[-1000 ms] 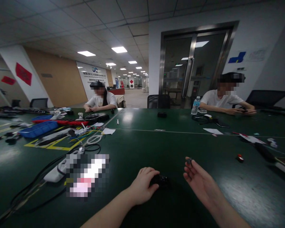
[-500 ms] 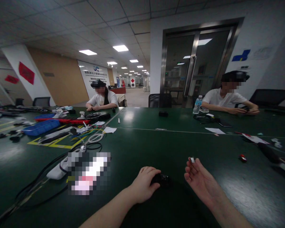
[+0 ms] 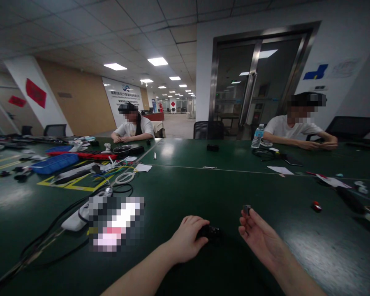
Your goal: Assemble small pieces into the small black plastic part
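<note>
My left hand (image 3: pixel 189 239) rests on the table, wrapped around one end of a small black device (image 3: pixel 213 231) whose far end pokes out to the right with faint light marks on it; its exact kind is too dark to tell. Raised a little to the right, my right hand (image 3: pixel 259 234) pinches a small grey, metal-looking piece (image 3: pixel 246 209) between thumb and fingertips, palm turned upward. A gap of table lies between the piece and the black device.
A pixelated bright screen (image 3: pixel 120 222) and a white power strip (image 3: pixel 77 220) with cables lie left of my hands. Farther left is a blue tray (image 3: pixel 55 163). A small red object (image 3: pixel 316 206) lies to the right. Two people sit across the green table, a water bottle (image 3: pixel 257 136) by one.
The small piece in my right hand has turned and now shows a darker grey face instead of a bright one. My left hand stays on the black device.
</note>
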### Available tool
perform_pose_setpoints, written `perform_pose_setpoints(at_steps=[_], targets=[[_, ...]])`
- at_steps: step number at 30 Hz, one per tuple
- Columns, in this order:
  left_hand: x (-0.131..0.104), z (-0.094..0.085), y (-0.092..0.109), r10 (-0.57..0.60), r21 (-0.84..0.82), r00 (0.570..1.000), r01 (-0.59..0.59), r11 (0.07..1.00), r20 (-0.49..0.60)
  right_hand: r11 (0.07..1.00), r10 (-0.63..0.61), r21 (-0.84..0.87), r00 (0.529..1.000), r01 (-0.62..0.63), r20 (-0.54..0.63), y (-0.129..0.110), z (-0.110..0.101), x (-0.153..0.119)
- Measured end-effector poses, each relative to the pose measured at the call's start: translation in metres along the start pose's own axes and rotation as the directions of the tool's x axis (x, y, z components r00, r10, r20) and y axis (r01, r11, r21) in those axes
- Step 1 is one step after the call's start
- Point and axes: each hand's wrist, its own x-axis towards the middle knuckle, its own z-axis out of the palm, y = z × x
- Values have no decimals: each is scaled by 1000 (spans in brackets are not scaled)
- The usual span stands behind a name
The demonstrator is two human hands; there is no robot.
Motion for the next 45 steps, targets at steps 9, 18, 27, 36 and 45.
perform_pose_setpoints(at_steps=[9,18,27,36,45], targets=[[1,1,-3,28,19,1000,-28,999,7,998,-20,-60,999,18,-34,6,6,-3],[2,1,-1,62,37,998,-62,997,-11,904,-140,-396,987,162,85,28,11,-4],[2,0,0,75,51,997,-74,996,-22,467,-264,-775,903,426,338,37,13,-6],[2,2,-3,88,49,995,-86,995,-37,359,-210,-779,858,514,469,39,18,-10],[3,6,-7,88,55,995,-85,995,-51,208,-147,-823,849,528,507,40,18,-10]])
